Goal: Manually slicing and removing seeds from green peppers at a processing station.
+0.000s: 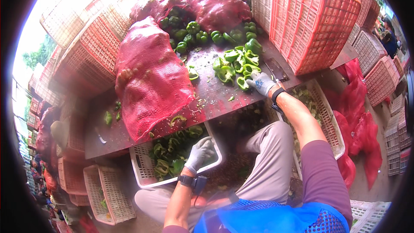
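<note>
Opened peppers (226, 74) lie at my right hand's (261, 83) outstretched fingers; whole peppers (193, 27) remain uncut, far on the bench (215, 95) — my left hand (201, 152) curls, its grip unclear.

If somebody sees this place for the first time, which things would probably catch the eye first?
Probably the bulging red mesh sack, lying on the table left of centre. Next comes the heap of bright green cut peppers, with the gloved right hand at its near edge. The big coral-coloured crate at the table's right also stands out.
</note>
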A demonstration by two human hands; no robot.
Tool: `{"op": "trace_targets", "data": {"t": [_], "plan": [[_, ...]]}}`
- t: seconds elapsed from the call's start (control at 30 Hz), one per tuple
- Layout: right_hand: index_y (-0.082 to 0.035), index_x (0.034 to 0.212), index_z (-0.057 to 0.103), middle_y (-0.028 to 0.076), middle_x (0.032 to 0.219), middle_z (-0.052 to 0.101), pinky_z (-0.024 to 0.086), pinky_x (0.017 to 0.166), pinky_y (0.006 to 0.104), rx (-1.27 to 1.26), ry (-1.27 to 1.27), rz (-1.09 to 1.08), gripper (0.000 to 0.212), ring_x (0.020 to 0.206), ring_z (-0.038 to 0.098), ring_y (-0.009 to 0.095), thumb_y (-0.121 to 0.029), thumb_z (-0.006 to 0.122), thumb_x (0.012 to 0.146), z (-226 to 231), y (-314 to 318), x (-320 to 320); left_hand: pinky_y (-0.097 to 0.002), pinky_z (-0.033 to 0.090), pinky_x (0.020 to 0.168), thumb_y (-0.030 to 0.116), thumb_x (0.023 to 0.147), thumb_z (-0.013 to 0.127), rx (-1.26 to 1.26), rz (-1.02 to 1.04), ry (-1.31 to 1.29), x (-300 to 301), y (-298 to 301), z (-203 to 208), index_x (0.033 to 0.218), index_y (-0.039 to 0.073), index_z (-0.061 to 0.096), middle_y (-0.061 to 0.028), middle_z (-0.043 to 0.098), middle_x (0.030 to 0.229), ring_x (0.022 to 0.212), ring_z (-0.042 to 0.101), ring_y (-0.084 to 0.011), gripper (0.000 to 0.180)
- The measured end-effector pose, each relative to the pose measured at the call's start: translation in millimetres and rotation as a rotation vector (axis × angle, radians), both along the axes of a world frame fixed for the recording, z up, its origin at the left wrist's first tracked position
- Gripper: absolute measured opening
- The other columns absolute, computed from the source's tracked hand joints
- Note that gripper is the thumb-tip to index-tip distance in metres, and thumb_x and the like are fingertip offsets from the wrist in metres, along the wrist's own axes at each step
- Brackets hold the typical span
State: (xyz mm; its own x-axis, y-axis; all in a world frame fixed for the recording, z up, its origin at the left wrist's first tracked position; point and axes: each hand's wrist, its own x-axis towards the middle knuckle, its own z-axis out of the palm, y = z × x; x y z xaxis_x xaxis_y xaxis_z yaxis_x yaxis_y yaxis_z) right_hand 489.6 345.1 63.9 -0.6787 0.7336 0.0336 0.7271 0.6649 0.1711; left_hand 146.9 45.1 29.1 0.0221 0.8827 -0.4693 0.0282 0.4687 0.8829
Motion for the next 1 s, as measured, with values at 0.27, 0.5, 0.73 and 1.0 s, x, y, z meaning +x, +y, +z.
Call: {"op": "trace_targets", "data": {"t": [0.27, 0.5, 0.73, 1.0], "plan": [[-0.014, 0.101, 0.074, 0.017, 0.110, 0.067, 0.057, 0.085, 0.0444, 0.042, 0.230, -0.119, 0.017, 0.103, 0.070, 0.034, -0.018, 0.067, 0.086, 1, -20, -32, -0.0243, 0.057, 0.064, 0.033, 0.110, 0.053, -0.011, 0.056, -0.202, 21, 22, 14, 0.144, 0.003, 0.052, -0.0125, 0.070, 0.118, 0.079, 0.071, -0.0142, 0.046], [-0.012, 0.093, 0.072, 0.015, 0.099, 0.068, 0.055, 0.081, 0.0470, 0.132, 0.330, -0.111, 0.010, 0.095, 0.069, 0.032, -0.017, 0.066, 0.088, -18, -33, -46, -0.0336, 0.058, 0.076, 0.049, 0.106, 0.055, -0.087, 0.085, -0.436, 32, 44, -6, 0.147, 0.007, 0.050, -0.0120, 0.067, 0.124, 0.088, 0.072, -0.0197, 0.059], [-0.008, 0.105, 0.064, 0.016, 0.101, 0.063, 0.053, 0.087, 0.0466, -0.551, 0.862, 0.259, 0.020, 0.100, 0.065, 0.039, -0.020, 0.071, 0.090, 15, -143, -105, -0.0487, 0.052, 0.101, 0.072, 0.101, 0.043, 0.063, 0.233, -0.839, 43, 71, 25, 0.151, 0.016, 0.043, -0.0116, 0.059, 0.139, 0.113, 0.066, -0.0297, 0.076], [-0.009, 0.107, 0.063, 0.017, 0.103, 0.068, 0.053, 0.088, 0.0471, -0.575, 0.910, 0.255, 0.027, 0.102, 0.067, 0.037, -0.026, 0.074, 0.088, 34, -183, -142, -0.0368, 0.054, 0.092, 0.038, 0.106, 0.054, 0.250, 0.556, -0.758, 40, 74, 7, 0.131, 0.009, 0.059, -0.0067, 0.065, 0.107, 0.100, 0.065, -0.0211, 0.038]]}}
